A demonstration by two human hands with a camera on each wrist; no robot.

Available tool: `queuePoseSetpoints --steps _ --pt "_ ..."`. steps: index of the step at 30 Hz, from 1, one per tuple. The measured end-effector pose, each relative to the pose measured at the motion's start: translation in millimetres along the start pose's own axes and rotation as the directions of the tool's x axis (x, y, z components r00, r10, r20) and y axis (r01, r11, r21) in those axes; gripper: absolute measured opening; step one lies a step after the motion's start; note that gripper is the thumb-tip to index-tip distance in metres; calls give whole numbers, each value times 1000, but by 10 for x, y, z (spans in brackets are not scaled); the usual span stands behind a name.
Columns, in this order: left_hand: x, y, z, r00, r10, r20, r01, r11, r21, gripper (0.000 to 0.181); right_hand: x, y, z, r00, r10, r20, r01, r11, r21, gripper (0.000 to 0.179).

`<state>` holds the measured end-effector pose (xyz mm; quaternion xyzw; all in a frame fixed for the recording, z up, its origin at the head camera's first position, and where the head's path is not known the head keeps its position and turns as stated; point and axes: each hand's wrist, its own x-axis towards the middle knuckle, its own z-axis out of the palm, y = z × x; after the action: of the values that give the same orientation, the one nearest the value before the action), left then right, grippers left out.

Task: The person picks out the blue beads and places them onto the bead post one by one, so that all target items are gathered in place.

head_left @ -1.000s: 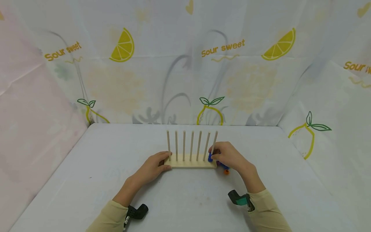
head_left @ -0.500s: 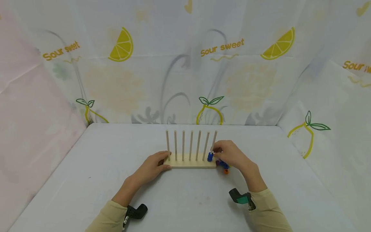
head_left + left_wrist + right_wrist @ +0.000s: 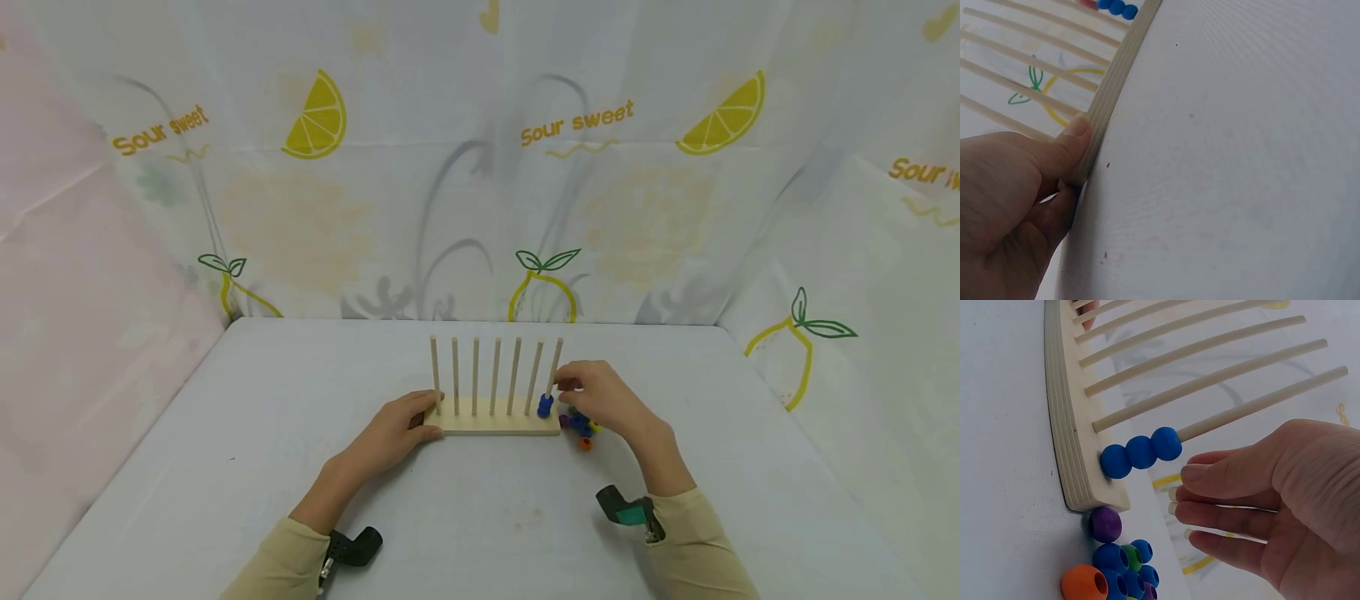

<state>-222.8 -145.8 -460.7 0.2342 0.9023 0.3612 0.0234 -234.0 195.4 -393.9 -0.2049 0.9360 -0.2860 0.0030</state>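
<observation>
Clock directions refer to the head view, with 12 o'clock pointing away from the person.

A flat, pale wooden base (image 3: 487, 424) lies on the white table (image 3: 465, 517), its long axis running from 9 to 3 o'clock. Seven slender, round wooden pegs (image 3: 495, 375) stand upright in one row along it. The peg at the 3 o'clock end carries three round blue beads (image 3: 1141, 452), stacked touching one another, with the lowest at the base.

Left hand (image 3: 390, 433): located at the 9 o'clock end. It grips the base, thumb on the near long edge and fingers around the end and far side.

Right hand (image 3: 600, 398): located between 2 and 3 o'clock of the base centre, just beside the end peg. The fingers are loosely bent, slightly apart from one another, and hold nothing. The right wrist view shows the thumb tip near the top blue bead but apart from it.

Loose beads lie piled just beyond the 3 o'clock end. A round purple bead (image 3: 1105, 525) sits nearest the base, an orange bead (image 3: 1080, 584) at the pile's 6 o'clock edge. Several loose blue beads (image 3: 1110, 557) and a green bead (image 3: 1127, 552) lie between; a yellow bead (image 3: 596, 427) shows toward 3 o'clock.
</observation>
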Motion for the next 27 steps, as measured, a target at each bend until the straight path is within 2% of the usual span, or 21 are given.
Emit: queuePoseSetpoints --steps 8,15,27 --pt "9 1 0 1000 3 5 -3 1000 2 56 -24 45 -35 999 0 -35 0 1000 3 22" --pt "12 -10 7 1000 8 -1 -8 1000 4 55 -21 87 -42 998 0 -58 -4 999 -55 22" --pt "9 0 -1 1000 -18 5 18 1000 -2 56 -10 172 -29 995 84 -59 -88 993 -74 22"
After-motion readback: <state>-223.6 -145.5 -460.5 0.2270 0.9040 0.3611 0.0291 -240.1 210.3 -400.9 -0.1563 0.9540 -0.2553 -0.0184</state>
